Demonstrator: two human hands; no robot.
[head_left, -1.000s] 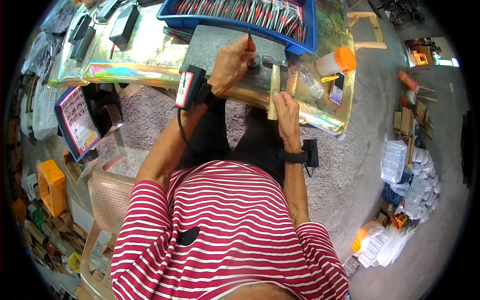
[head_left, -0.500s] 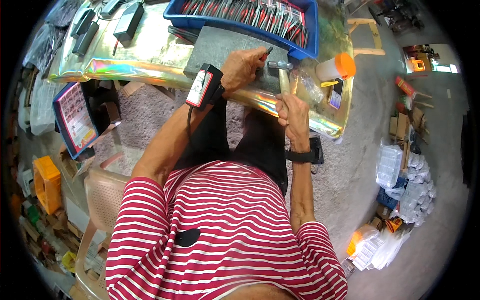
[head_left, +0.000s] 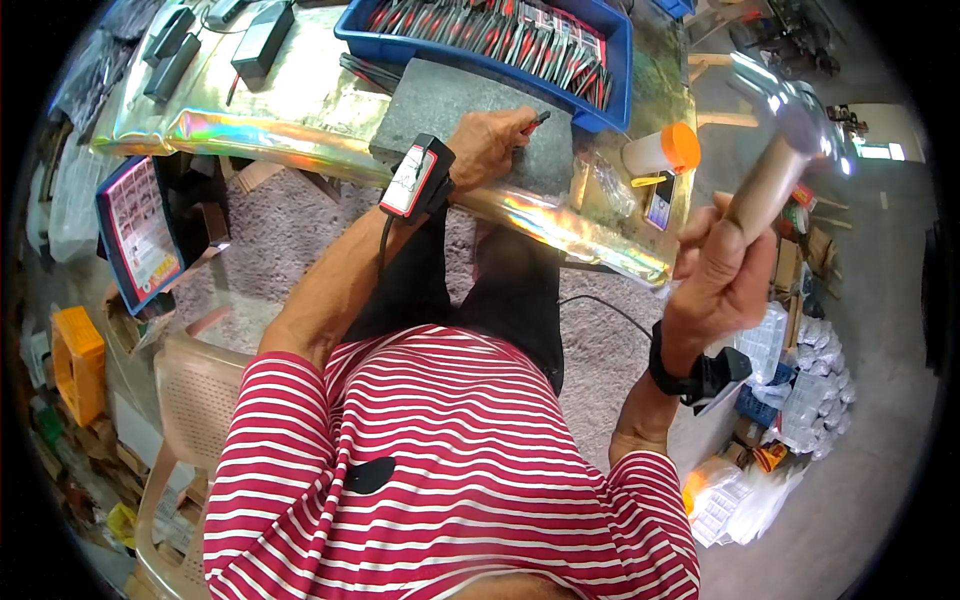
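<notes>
Overhead, hammer [head_left: 775,150] in right hand [head_left: 722,268], raised

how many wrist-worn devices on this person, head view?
2. A black device with a red-and-white face sits on the left wrist, by the grey stone block. A black strapped device sits on the right wrist, below the right hand raising a wooden-handled hammer.

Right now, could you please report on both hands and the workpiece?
Right hand gripping hammer, raised. Left hand pinning small red-handled piece on grey block. Nothing between them.
</notes>
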